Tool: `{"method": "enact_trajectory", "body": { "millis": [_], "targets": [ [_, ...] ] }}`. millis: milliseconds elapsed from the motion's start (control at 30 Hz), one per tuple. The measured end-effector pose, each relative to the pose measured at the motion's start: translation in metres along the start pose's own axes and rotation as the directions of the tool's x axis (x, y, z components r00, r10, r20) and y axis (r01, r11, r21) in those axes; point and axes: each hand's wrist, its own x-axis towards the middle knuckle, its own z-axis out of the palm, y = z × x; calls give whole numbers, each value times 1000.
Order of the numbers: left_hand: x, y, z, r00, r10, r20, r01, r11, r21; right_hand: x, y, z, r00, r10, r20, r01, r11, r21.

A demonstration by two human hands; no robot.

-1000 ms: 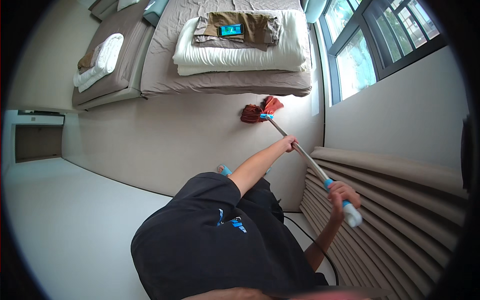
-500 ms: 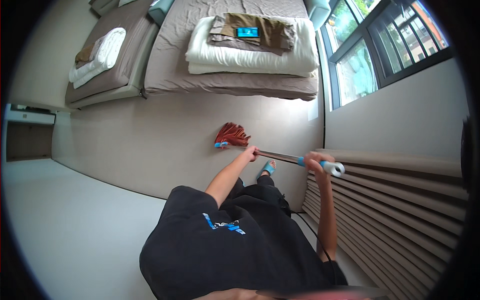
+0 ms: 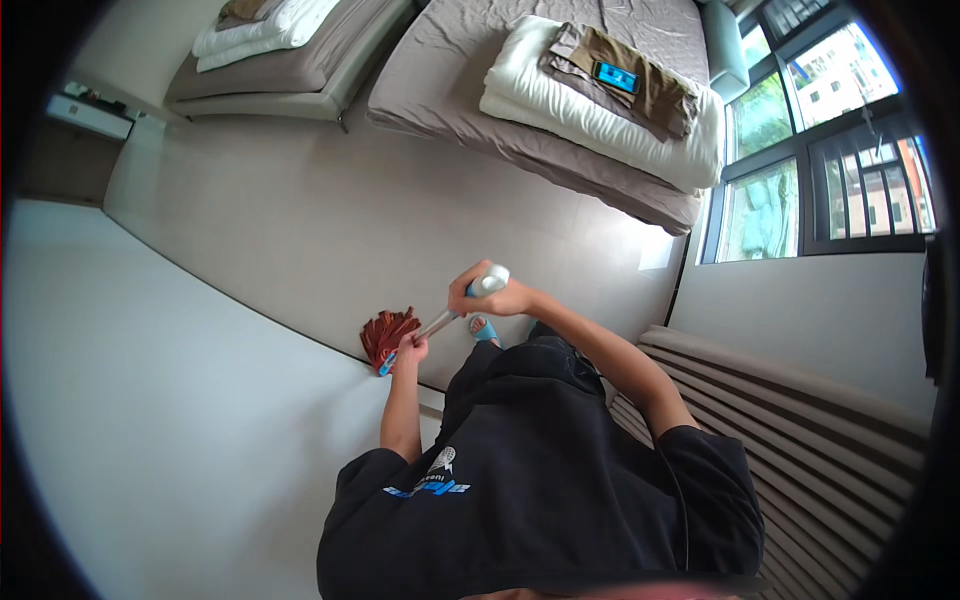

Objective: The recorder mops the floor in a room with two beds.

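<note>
A mop with a dark red strand head (image 3: 386, 333) rests on the floor beside the wall on my left. Its pale handle (image 3: 436, 325) slants up and to the right from the light blue connector. Low on that handle, close to the mop head, my left hand (image 3: 412, 348) is closed round it. My right hand (image 3: 490, 295) grips the upper end, with fingers wrapped about the blue section under the white end cap (image 3: 491, 279). A light blue slipper (image 3: 482, 328) on one foot shows just below my right hand.
A white wall (image 3: 180, 360) runs along the left. Ahead stands a bed (image 3: 450, 60) with a folded white quilt (image 3: 520, 75), brown cloth and a phone (image 3: 616, 77). Another bed (image 3: 300, 75) is at the far left. Pleated curtain (image 3: 800, 420) and windows (image 3: 760, 210) line the right.
The mop head has moved left and nearer, up to the wall. My right hand has swung left, so the handle now stands steeper. The view has turned.
</note>
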Motion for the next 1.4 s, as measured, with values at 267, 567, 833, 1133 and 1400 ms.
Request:
{"method": "enact_trajectory", "body": {
  "millis": [267,567,833,1133,1400],
  "targets": [
    [-13,3,28,998,-28,57,21,992,127,-6,-10,12,996,90,-23,-90,996,3],
    [31,-57,227,976,-184,115,92,832,548,-35,-60,-87,917,26,-397,0,998,66],
    [64,-98,403,943,-326,63,145,573,806,-41,-100,-137,841,-359,-405,302,932,-200],
    [-3,-142,495,844,-481,237,346,826,445,7,-112,-176,787,-558,-264,443,808,-388],
    [24,-35,429,898,-317,304,142,865,482,81,-73,-168,843,-425,-329,370,903,-218]
  ]
}}
